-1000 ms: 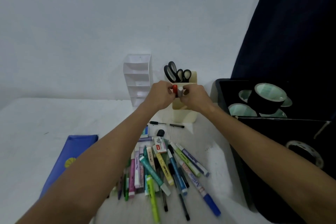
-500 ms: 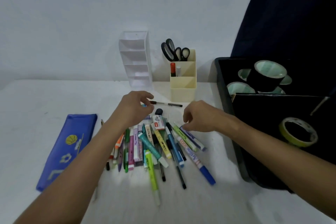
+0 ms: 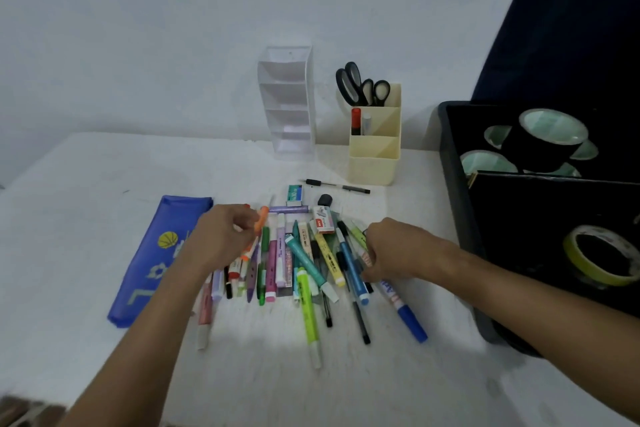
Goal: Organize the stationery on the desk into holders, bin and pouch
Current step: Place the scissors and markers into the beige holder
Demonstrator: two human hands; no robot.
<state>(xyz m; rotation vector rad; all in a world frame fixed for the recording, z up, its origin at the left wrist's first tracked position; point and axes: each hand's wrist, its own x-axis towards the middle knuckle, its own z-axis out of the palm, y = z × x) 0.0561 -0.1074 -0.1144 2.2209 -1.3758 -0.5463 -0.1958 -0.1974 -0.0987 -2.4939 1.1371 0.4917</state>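
Our left hand (image 3: 221, 239) pinches an orange marker (image 3: 260, 218) between thumb and fingertips, over the left part of the pen pile (image 3: 304, 263) on the white table (image 3: 86, 184). Our right hand (image 3: 394, 250) reaches into the pile's right side with fingers curled down onto the pens; we cannot tell whether it grips one. Just below that hand a blue-capped marker (image 3: 405, 312) lies pointing toward us, and between the two hands lie a teal marker (image 3: 308, 262), a yellow highlighter (image 3: 329, 256) and a green highlighter (image 3: 308, 315).

Left of our left hand, touching its wrist in the view, lies the blue pouch (image 3: 156, 253), flat on the table. Beyond both hands stand the clear holder (image 3: 287, 104) and the cream holder (image 3: 375, 146); the cream one carries scissors (image 3: 360, 85) in its back slot and a red stick (image 3: 355, 121) in the next. A black pen (image 3: 337, 186) lies alone just in front of it. Beyond our left hand's fingertips sits a small staple box (image 3: 323, 224).

Right of our right hand stands the black bin (image 3: 460, 211), with tape rolls (image 3: 550, 139) at its far end and a yellow tape roll (image 3: 602, 255) nearer.
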